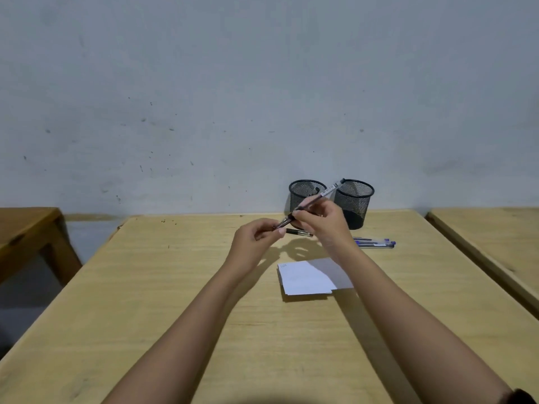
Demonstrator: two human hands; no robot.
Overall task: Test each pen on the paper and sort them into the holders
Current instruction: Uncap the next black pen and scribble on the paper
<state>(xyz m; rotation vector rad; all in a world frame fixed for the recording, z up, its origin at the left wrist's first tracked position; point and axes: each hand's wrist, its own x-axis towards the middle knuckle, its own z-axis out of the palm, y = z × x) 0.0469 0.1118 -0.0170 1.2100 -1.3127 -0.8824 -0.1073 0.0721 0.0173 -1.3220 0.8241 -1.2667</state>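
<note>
Two hands [258, 234] [322, 221] grip one pen [326, 193] before two holders [298, 197] [356, 202].

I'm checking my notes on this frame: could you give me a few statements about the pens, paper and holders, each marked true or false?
1. The left hand and right hand both hold one pen above the table. True.
2. The paper is inside a holder. False: it lies flat on the table.
3. The left holder and right holder stand side by side near the wall. True.
4. The blue pens stand in a holder. False: they lie on the table beside the right hand.
</note>
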